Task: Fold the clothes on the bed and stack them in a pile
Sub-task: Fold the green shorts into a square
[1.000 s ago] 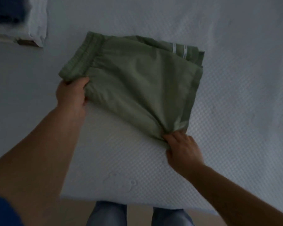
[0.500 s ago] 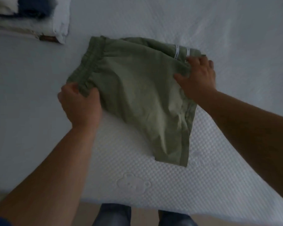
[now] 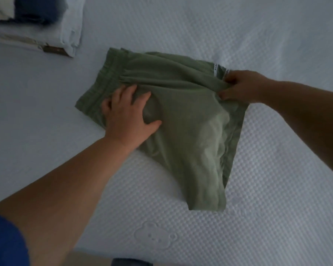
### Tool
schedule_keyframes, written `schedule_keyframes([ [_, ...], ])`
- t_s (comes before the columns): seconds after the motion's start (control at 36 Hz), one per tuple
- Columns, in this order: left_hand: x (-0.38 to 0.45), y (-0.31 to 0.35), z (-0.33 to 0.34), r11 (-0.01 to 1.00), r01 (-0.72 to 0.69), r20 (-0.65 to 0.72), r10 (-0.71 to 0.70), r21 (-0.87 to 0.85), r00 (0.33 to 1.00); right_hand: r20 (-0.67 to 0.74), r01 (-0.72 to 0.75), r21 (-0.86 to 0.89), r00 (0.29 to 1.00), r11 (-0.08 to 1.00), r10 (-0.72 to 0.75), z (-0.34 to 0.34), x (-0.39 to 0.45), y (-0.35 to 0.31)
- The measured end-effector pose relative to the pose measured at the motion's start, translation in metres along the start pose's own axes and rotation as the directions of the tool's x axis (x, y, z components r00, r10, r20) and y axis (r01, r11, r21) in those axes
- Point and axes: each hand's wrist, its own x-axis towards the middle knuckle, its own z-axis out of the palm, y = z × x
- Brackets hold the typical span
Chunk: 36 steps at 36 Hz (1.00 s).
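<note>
Green shorts [image 3: 190, 131] lie folded in half on the white bed [image 3: 258, 189], waistband to the left, leg hems to the right. My left hand [image 3: 127, 118] lies flat on the cloth near the waistband, fingers spread, pressing it down. My right hand [image 3: 240, 86] pinches the far right edge of the shorts beside two small white labels [image 3: 215, 69]. A pile of folded clothes [image 3: 37, 22], white, cream and dark blue, sits at the far left corner of the view.
The bed's quilted cover has an embossed bear [image 3: 154, 237] near the front edge. My legs [image 3: 131, 262] show below that edge. Bare bed stretches to the right and behind the shorts.
My left hand let go of the waistband corner and now lies flat on the shorts. My right hand went from the near hem corner to the far right edge and closed on it.
</note>
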Motion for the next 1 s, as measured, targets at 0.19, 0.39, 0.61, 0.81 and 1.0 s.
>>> schedule_keyframes([
  [0.19,-0.008,0.002,0.001,0.997,-0.044,0.067,0.040,0.060,0.997,0.087,-0.006,0.118,0.996,0.993,-0.004,-0.015,-0.004,0.008],
  [0.39,-0.012,0.021,0.009,0.976,-0.167,0.139,0.148,0.141,0.979,-0.141,0.001,-0.129,0.990,0.992,-0.019,-0.023,0.003,0.014],
  [0.61,-0.004,0.030,0.017,0.977,-0.136,0.206,0.101,0.164,0.973,-0.377,0.048,-0.098,0.922,0.994,-0.082,-0.010,0.004,0.016],
  [0.81,0.028,0.041,0.006,0.971,-0.237,-0.104,0.232,-0.034,0.967,-0.428,0.085,0.095,0.903,0.992,-0.037,-0.003,0.011,0.016],
  [1.0,0.119,0.047,-0.007,0.976,-0.197,0.048,0.193,0.095,0.980,-0.355,0.113,0.059,0.931,0.992,-0.085,0.005,0.005,0.027],
])
